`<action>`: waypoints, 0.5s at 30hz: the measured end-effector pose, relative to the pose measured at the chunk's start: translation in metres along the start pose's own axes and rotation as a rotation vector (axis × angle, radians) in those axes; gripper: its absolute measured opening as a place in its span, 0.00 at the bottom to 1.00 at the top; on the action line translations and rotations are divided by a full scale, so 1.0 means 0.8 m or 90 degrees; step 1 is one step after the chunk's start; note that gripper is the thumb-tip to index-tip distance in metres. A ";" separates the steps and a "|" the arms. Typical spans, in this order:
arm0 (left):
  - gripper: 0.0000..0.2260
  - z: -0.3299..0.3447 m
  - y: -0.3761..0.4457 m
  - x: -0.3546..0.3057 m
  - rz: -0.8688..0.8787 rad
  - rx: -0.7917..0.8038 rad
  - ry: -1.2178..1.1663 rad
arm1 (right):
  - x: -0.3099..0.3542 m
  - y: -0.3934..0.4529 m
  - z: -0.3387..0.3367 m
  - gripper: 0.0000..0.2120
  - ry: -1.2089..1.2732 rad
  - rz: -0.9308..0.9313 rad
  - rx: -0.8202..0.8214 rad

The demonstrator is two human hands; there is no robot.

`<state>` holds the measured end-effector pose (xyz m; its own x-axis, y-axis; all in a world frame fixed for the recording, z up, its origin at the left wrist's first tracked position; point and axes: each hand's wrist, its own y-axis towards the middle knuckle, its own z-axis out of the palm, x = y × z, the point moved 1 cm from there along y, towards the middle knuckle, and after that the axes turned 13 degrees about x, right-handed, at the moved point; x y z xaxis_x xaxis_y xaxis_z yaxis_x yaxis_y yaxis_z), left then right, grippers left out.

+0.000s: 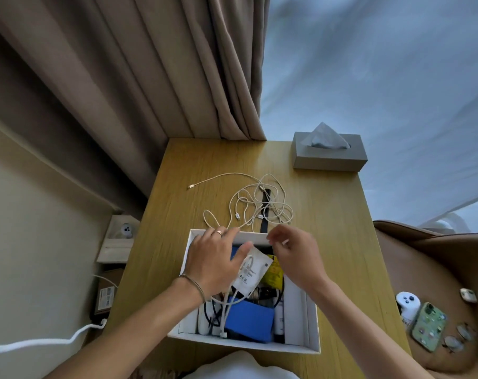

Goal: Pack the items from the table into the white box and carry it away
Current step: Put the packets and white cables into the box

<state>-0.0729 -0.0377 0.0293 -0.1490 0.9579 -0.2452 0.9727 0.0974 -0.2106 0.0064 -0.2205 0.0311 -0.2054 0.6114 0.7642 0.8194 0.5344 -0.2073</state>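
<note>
We see the tangled cables lying just beyond the white box, nearest our loosely curled, empty right hand, while our left hand lies flat on a white packet.

The yellowish table at centre frame shows matt wood grain. The open white box looks like smooth matt cardboard. Upper left, the brown curtain is softly folded cloth.

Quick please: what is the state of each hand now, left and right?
Left hand: open, fingers straight, resting over the white box.
Right hand: fingers loosely curled, holding nothing visible.
</note>
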 end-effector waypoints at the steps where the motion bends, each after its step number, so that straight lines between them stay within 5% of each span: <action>1: 0.29 -0.008 0.008 0.000 0.002 -0.010 -0.011 | 0.005 0.008 -0.006 0.10 0.003 -0.004 -0.002; 7: 0.11 -0.024 0.076 0.024 -0.036 0.022 -0.070 | 0.017 0.059 -0.023 0.08 -0.001 0.005 -0.009; 15: 0.09 0.014 0.170 0.060 -0.122 0.171 -0.111 | 0.009 0.125 -0.007 0.11 -0.042 0.102 0.107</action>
<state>0.0500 0.0185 -0.0214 -0.3749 0.8665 -0.3297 0.8461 0.1745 -0.5036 0.0900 -0.1661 0.0194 -0.1189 0.7299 0.6732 0.7445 0.5141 -0.4259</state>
